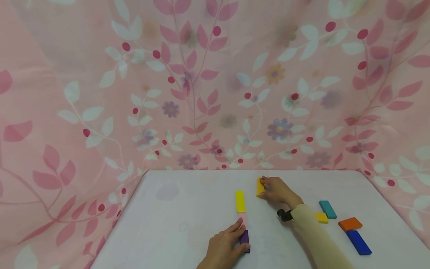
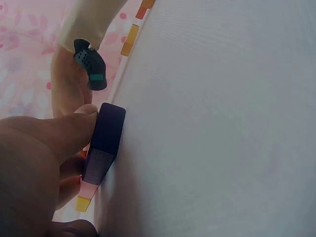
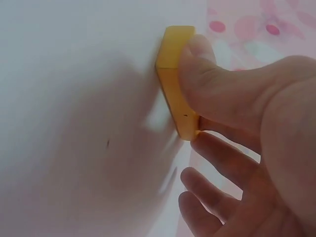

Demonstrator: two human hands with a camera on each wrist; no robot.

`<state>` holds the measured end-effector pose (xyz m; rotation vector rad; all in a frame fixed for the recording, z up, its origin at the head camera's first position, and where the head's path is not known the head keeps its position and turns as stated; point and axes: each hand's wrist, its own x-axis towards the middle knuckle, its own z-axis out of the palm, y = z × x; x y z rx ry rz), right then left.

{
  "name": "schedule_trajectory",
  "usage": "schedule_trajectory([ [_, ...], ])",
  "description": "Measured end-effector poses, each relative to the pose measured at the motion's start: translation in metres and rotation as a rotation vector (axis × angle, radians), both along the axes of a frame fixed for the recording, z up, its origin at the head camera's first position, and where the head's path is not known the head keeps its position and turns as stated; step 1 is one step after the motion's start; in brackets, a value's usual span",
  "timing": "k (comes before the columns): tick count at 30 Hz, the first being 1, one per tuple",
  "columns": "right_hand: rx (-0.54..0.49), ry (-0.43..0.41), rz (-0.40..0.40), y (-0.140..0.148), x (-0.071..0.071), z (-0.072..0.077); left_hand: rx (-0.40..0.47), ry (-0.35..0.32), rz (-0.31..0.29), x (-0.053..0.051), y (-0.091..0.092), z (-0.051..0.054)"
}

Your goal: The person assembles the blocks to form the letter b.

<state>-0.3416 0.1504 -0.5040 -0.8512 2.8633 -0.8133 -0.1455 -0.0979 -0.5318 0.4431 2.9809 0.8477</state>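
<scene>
Three flat blocks stand end to end in a line on the white table: a bright yellow block (image 1: 240, 201) farthest, a pink block (image 1: 243, 218) in the middle and a dark purple block (image 1: 244, 238) nearest. With thumb and fingers, my left hand (image 1: 223, 244) grips the purple block, one fingertip reaching onto the pink one. Farther back and to the right of that line, my right hand (image 1: 277, 189) pinches a deeper yellow block (image 1: 259, 187) between thumb and fingers. In the right wrist view this yellow block (image 3: 173, 54) is close to the table; whether it touches is unclear.
To the right lie a teal block (image 1: 327, 209), another yellow block (image 1: 321, 218) partly behind the right sleeve, an orange block (image 1: 350, 224) and a blue block (image 1: 358, 242). A dark wrist device (image 1: 284, 215) is on the right wrist. Flowered pink cloth (image 1: 215, 123) hangs behind the table.
</scene>
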Motion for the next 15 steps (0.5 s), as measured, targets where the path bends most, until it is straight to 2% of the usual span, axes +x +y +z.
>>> schedule_trajectory([
  [4, 0.005, -0.005, 0.005, -0.010, -0.004, 0.000, -0.006, -0.005, 0.000, -0.001, 0.000, 0.000],
  [11, 0.039, -0.009, -0.007, -0.023, -0.012, -0.003, 0.014, -0.055, 0.009, -0.002, 0.001, 0.003],
  [15, 0.034, 0.015, 0.013, -0.028, -0.017, -0.004, 0.009, -0.045, 0.005, -0.002, 0.001, 0.002],
])
